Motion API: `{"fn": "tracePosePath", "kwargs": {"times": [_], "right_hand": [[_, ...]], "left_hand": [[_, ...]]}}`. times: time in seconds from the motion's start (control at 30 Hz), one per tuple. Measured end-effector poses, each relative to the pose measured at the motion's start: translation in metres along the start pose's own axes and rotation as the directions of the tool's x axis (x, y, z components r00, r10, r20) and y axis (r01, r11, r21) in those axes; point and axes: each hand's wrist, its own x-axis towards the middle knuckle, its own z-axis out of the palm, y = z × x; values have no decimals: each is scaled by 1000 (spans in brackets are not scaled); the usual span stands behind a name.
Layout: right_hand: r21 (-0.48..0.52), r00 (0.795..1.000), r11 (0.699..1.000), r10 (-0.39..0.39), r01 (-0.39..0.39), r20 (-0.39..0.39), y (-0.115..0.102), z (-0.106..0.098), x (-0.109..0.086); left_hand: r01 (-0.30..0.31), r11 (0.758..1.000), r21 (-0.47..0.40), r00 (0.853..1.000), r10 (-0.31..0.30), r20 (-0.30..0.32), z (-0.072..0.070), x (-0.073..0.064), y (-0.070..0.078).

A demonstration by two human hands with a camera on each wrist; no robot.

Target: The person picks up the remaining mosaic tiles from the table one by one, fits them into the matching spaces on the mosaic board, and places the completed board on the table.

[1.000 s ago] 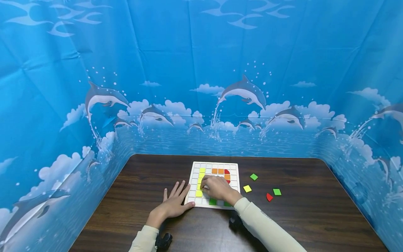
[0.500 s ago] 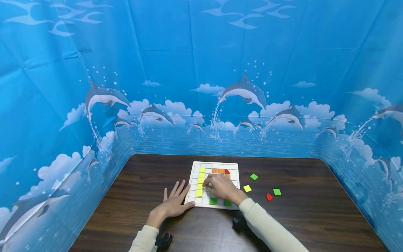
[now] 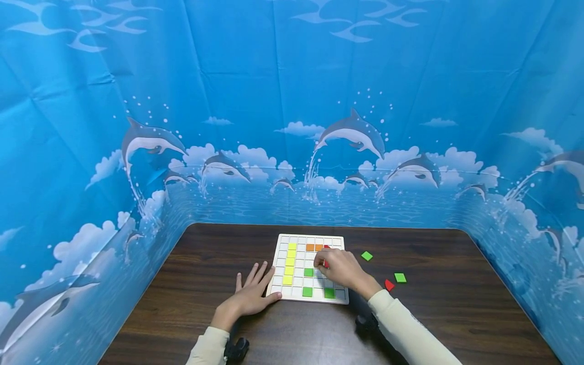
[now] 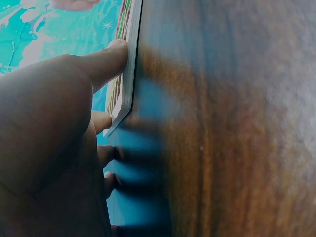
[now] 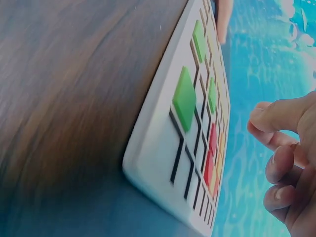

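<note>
My left hand [image 3: 250, 298] lies with fingers spread at the left edge of a white grid board [image 3: 278, 291]; its thumb [image 4: 111, 57] rests against the board's near edge. Over the board's right half hovers my right hand [image 3: 344, 267], fingers curled. In the right wrist view its thumb tip [image 5: 256, 116] meets the index finger, and no tile shows between them. A column of yellow tiles [image 3: 289, 261] fills part of the board's left side. Orange tiles [image 3: 315, 247], green tiles [image 3: 308, 272] and red tiles [image 5: 210, 165] are also set in the grid, some hidden by my right hand.
To the right of the board lie two loose green tiles [image 3: 367, 256] and a red quarter-round tile [image 3: 389, 285]. All this is on a dark wooden table [image 3: 447, 304]. A blue dolphin-print curtain [image 3: 292, 126] surrounds its far and side edges.
My right hand has moved right across the board from beside the yellow column, uncovering a green tile. It now covers where a loose yellow tile lay. The left hand has stayed put.
</note>
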Motion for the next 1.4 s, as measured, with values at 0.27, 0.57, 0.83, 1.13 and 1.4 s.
{"fn": "tracePosePath", "kwargs": {"times": [0.27, 0.57, 0.83, 1.13, 1.4], "right_hand": [[4, 997, 998, 65, -65, -34, 18, -13, -14], [-46, 987, 987, 150, -152, -51, 39, -24, -31], [-56, 981, 980, 191, -191, 9, 56, -26, -50], [-68, 981, 982, 181, -177, 70, 65, -22, -63], [-82, 985, 983, 169, -166, 43, 69, -17, -67]], "left_hand": [[11, 1000, 11, 1000, -11, 0, 2, 1, -3], [15, 1000, 25, 1000, -14, -12, 4, 3, -3], [53, 997, 53, 998, -54, 12, 1, 2, 2], [34, 999, 37, 999, -34, 5, 4, 3, -4], [-20, 1000, -15, 1000, 20, 4, 2, -1, -2]]}}
